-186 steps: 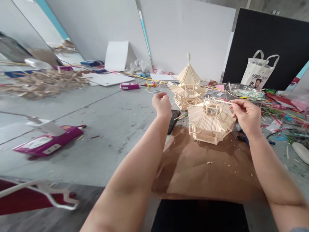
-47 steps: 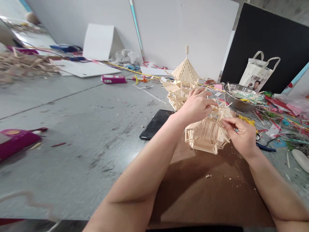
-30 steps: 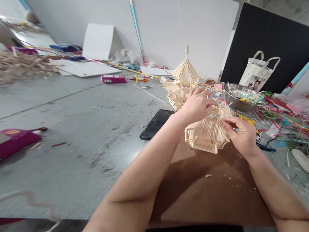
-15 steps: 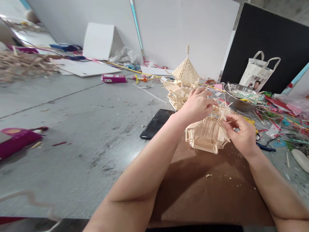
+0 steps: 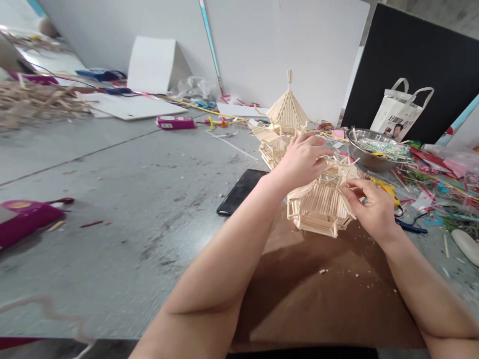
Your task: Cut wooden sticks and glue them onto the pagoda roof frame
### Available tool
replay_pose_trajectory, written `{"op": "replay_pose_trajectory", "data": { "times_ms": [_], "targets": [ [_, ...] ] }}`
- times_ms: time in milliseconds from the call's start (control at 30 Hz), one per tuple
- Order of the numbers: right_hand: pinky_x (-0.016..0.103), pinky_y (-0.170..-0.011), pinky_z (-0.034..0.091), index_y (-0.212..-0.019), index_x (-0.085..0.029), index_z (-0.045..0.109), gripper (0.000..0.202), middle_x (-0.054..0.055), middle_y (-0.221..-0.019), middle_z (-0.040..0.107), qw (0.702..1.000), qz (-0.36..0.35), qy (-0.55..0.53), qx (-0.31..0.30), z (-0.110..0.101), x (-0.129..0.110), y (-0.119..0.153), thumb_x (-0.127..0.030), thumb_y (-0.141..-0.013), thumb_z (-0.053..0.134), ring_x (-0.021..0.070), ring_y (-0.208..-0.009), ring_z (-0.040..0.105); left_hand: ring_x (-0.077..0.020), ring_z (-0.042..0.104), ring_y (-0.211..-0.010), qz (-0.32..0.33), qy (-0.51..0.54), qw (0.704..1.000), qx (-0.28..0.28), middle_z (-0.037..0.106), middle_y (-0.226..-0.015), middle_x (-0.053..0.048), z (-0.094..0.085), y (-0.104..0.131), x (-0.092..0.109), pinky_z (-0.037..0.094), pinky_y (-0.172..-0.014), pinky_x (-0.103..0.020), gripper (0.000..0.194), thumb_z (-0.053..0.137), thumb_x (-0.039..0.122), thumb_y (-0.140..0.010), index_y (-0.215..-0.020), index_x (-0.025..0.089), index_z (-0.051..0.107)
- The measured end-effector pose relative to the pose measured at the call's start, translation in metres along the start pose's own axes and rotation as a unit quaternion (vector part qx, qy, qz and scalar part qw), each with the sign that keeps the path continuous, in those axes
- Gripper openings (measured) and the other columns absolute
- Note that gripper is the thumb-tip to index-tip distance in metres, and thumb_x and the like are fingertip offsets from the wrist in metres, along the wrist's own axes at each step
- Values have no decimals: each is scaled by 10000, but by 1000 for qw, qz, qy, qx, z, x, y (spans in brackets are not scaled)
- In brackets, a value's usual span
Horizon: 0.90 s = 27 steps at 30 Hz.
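Note:
A small pavilion model (image 5: 318,199) built of pale wooden sticks stands before me, with a sloped stick roof, railings below and several sticks poking up at its top. My left hand (image 5: 305,154) hangs over its upper left side, fingers bent and pressed together; what lies between the fingertips cannot be made out. On the right side of the roof, my right hand (image 5: 372,207) pinches the model's edge between thumb and forefinger. Behind my left hand rises a stick tower (image 5: 286,112) with a pointed roof, its lower part partly covered by the hand.
A black phone (image 5: 241,192) lies left of the model on a brown board (image 5: 318,299). A metal bowl (image 5: 374,159) of sticks stands back right, near a white bag (image 5: 396,114). Packets and scraps clutter the right. Purple glue-gun-like tools (image 5: 30,219) lie left.
My left hand has shifted very slightly, its fingertips a touch nearer the model's top. My right hand has moved a little left and down along the roof edge. The model stays put.

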State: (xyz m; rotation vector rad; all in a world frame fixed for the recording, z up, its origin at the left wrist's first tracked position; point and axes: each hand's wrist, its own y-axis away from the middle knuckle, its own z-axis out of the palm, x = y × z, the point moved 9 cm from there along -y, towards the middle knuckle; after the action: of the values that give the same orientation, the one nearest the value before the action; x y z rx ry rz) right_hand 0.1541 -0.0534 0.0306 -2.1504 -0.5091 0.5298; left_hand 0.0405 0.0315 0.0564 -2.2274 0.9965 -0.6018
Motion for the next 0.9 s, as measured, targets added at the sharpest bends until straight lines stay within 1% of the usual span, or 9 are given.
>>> {"op": "replay_pose_trajectory", "data": {
  "times_ms": [200,333,467,633,900],
  "targets": [
    [243,-614,492,-893,-230,631,147,20,-828,704,1000,10,23,11,0,4,2,-265,-797,525,135,-659,647,-233,435,-1117,4,5,1000,8,595,-1057,-46,-1,1,5,333,-965,-425,287,442,162,-765,-910,241,677],
    [251,-615,487,-888,-230,638,150,21,-820,703,1000,19,22,9,0,6,3,-269,-790,531,141,-656,645,-240,410,-1152,17,18,1000,-13,579,-1107,-50,0,2,12,308,-991,-432,250,491,208,-767,-931,246,676],
    [254,-622,486,-892,-220,639,161,24,-818,702,1000,25,19,1,1,6,2,-276,-796,522,138,-648,642,-247,375,-1190,45,28,998,-30,559,-1155,-37,-1,3,22,292,-999,-446,228,533,221,-756,-930,266,674],
    [251,-614,485,-891,-214,640,166,27,-808,703,1000,27,11,1,1,6,2,-277,-797,519,135,-639,641,-260,354,-1212,83,30,995,-36,552,-1172,-30,-1,3,32,281,-998,-464,176,581,291,-755,-898,273,682],
    [253,-602,486,-895,-219,638,164,24,-796,703,999,26,20,6,1,7,3,-286,-791,531,142,-638,644,-264,369,-1205,95,30,994,-41,576,-1137,-34,4,3,35,279,-989,-473,141,588,322,-763,-842,271,693]
  ]
}}
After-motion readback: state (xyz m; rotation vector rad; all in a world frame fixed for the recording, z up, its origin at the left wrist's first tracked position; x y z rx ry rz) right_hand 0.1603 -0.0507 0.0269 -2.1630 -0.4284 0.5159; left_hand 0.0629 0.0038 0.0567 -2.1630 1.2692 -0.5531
